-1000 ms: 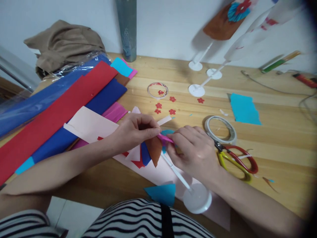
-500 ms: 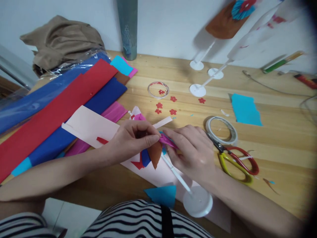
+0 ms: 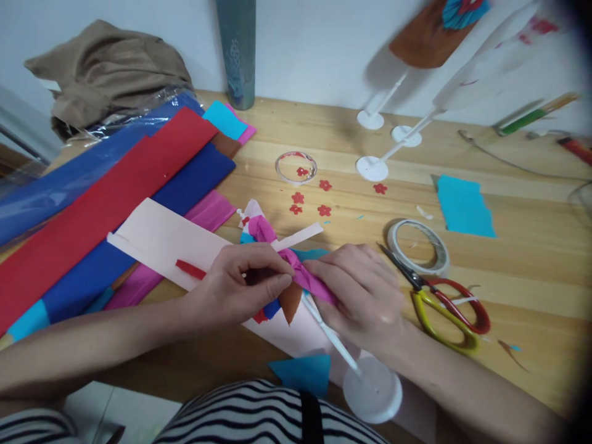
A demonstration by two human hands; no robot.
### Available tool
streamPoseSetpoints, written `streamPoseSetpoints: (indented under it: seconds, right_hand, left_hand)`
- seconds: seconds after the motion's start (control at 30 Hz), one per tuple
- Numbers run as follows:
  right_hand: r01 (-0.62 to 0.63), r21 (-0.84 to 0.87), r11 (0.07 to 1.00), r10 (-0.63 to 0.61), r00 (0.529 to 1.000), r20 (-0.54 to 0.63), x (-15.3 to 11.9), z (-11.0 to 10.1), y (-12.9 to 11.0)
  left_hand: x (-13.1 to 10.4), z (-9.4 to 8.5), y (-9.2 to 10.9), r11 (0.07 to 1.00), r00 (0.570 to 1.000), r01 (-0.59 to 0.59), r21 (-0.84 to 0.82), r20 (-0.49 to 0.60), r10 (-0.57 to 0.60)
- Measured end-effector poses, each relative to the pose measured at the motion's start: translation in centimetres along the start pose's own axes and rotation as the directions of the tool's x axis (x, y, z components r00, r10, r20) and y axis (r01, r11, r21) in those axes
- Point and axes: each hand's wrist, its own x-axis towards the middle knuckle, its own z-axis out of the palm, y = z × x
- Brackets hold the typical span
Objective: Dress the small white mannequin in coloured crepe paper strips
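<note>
My left hand and my right hand meet at the table's near middle. Both pinch a twisted strip of magenta crepe paper that runs up to a bunched end. Under the fingers hangs a fan of brown, blue and red paper petals. A thin white stick leads from the hands down to a round white base at the table's front edge. A pale pink sheet lies beneath my left hand.
Long red and blue crepe sheets lie at the left. Scissors and a tape ring sit right of my hands. Small red paper flowers, a clear tape roll, a cyan piece and white stands lie farther back.
More of the magenta strip has come out between my hands, and its bunched end now shows above my left hand. Both hands have shifted slightly toward me.
</note>
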Motion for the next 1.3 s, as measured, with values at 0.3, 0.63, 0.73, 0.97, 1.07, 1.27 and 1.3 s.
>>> streamPoseSetpoints:
  seconds: [0.3, 0.63, 0.73, 0.97, 1.07, 1.27, 1.3]
  right_hand:
    - [0.023, 0.053, 0.998, -0.025, 0.999, 0.039, -0.3, -0.2, 0.1]
    - [0.041, 0.047, 0.998, -0.041, 0.999, -0.001, -0.3, -0.1, 0.1]
    - [-0.012, 0.16, 0.987, 0.01, 1.0, 0.013, -0.1, -0.5, -0.2]
    - [-0.317, 0.503, 0.804, 0.299, 0.947, 0.118, 1.9, -2.4, -0.5]
    - [-0.413, 0.477, 0.776, 0.353, 0.911, 0.214, 2.8, -2.5, -0.2]
    - [-0.436, 0.448, 0.781, 0.272, 0.882, 0.385, 4.5, -2.4, 0.4]
    - [-0.421, 0.438, 0.794, 0.247, 0.882, 0.4, 4.8, -2.3, 0.5]
  left_hand:
    - [-0.3, 0.1, -0.1, 0.997, 0.998, -0.057, -0.046, 0.0, 0.057]
    - [-0.2, 0.1, -0.4, 0.994, 0.995, -0.095, -0.052, 0.005, 0.095]
    - [0.0, 0.1, -0.4, 0.984, 0.984, -0.178, -0.005, -0.008, 0.178]
    - [0.1, -0.5, -0.6, 0.859, 0.888, -0.458, 0.229, 0.082, 0.452]
    - [0.0, -0.7, -0.8, 0.807, 0.859, -0.511, 0.296, 0.139, 0.493]
    - [-0.1, -0.3, -1.1, 0.722, 0.818, -0.563, 0.401, 0.151, 0.554]
    - [-0.1, -0.3, -1.1, 0.72, 0.818, -0.562, 0.407, 0.149, 0.555]
